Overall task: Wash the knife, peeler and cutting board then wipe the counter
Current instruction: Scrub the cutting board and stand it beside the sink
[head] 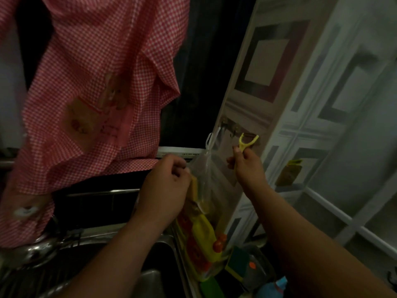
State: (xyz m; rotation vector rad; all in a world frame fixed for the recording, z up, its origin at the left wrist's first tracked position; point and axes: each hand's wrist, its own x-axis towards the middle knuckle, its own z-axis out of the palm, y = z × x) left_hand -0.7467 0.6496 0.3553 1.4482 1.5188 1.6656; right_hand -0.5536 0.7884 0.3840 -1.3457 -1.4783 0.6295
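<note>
**Peeler held up at the wall hooks, other hand at the hanging bag**

While the right forearm rises from the lower right corner of the head view, the right hand [247, 166] is lifted to the wall beside the sink, and its fingers are closed around the handle of the yellow peeler [247, 143]. The forked head of the peeler points upward and sits just at the hook rail [234, 127] on the tiled wall panel [264, 67]; I cannot tell if it is already on a hook. The wrist is bent a little, with the thumb side toward the rail.

The left arm comes up from the bottom centre. The left hand [167, 186] is curled, with the fingers bent inward, and it is against the side of a clear plastic bag [210, 181] that hangs from the same rail by its knotted top. If the fingers really pinch the bag, the picture does not show clearly. Inside the bag there are yellow and red packages.

Below the hands lies the metal sink [120, 261], with a tap [43, 248] at its left. A red checked cloth [92, 82] hangs over the dark window at the upper left. A green and yellow sponge [236, 263] sits at the right of the sink. The knife and the cutting board I cannot find in this view.
</note>
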